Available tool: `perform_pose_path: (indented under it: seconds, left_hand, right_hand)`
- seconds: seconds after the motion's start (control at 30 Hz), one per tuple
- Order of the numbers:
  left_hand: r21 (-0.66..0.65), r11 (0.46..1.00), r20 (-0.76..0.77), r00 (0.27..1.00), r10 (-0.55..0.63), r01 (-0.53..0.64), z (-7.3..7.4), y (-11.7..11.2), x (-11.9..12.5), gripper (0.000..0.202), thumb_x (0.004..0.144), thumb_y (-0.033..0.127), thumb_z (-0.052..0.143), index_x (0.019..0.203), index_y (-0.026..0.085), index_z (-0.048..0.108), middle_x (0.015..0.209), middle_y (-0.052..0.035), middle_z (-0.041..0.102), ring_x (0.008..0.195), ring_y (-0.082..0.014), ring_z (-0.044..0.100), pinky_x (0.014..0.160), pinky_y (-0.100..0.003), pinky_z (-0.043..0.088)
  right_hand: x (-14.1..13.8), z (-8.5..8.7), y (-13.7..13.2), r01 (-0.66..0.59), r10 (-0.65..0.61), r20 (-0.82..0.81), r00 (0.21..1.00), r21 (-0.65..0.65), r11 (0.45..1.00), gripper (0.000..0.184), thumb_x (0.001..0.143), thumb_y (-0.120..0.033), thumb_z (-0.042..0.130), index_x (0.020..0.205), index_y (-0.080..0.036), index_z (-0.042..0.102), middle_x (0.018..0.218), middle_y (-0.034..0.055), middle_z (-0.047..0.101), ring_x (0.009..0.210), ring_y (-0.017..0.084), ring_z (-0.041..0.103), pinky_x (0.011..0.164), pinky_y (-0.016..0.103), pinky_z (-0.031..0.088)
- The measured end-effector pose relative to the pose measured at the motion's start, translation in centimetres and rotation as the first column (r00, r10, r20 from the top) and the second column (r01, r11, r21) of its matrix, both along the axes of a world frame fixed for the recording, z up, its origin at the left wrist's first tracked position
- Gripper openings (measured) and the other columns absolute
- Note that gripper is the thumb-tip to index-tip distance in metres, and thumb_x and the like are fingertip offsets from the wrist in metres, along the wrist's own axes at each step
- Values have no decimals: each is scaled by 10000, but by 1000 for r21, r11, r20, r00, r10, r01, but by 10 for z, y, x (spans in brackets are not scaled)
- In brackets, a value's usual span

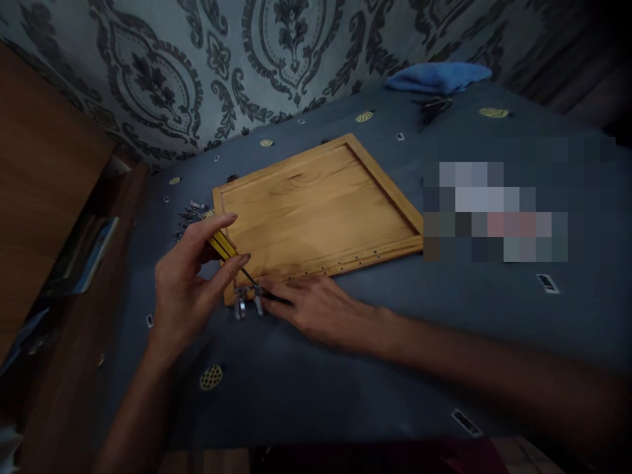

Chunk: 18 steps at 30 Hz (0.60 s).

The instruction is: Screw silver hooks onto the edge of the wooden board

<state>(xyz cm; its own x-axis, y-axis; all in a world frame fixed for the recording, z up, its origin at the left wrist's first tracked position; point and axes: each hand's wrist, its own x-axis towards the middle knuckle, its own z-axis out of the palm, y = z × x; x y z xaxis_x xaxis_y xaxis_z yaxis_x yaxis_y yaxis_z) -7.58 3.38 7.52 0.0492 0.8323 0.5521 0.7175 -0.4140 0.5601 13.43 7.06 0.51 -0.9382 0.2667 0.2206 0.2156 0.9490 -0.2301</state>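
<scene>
Left hand (190, 273) pinches screwdriver (224, 245); flattened right hand (323, 306) touches panel (301, 207)

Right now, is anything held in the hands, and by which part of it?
The left hand holds a screwdriver by its yellow handle. The right hand is at metal fittings by the wooden board; whether it grips anything cannot be told.

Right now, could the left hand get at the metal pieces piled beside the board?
Probably yes: the metal pieces lie just beyond the left hand, though its yellow-handled screwdriver would likely need putting down.
</scene>
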Motion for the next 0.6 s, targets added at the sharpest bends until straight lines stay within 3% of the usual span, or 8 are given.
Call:
perform_pose_path:
  seconds: [0.13, 0.33, 0.6]
  left_hand:
    - [33, 999, 38, 999, -25, 24, 1, 0, 1, 463, 855, 201, 836, 1283, 341, 730, 1186, -1, 761, 936, -186, 756, 755, -275, 659]
    - [-24, 994, 125, 987, -100, 104, 4, 0, -2, 518, 863, 135, 813, 1312, 375, 718, 1130, 12, 754, 882, -165, 771, 775, -272, 675]
    - [-132, 986, 158, 984, -81, 102, 7, 2, -7, 433, 899, 231, 796, 1306, 350, 711, 1118, -18, 743, 950, -188, 766, 835, -304, 686]
  right_hand:
    - [0, -1, 0, -7, 8, -32, 999, 6, 1000, 359, 1014, -98, 551, 1362, -144, 631, 1499, 175, 592, 1187, 315, 687, 919, 497, 614]
    - [-1, -2, -1, 6, -7, -21, 1000, -13, 1000, 383, 1020, -92, 548, 1391, -156, 619, 1483, 172, 603, 1091, 268, 722, 868, 434, 619]
    - [-1, 5, 1, -2, 2, 26, 1000, 12, 1000, 344, 1037, -116, 525, 1362, -156, 633, 1472, 151, 611, 1093, 281, 716, 829, 435, 624]
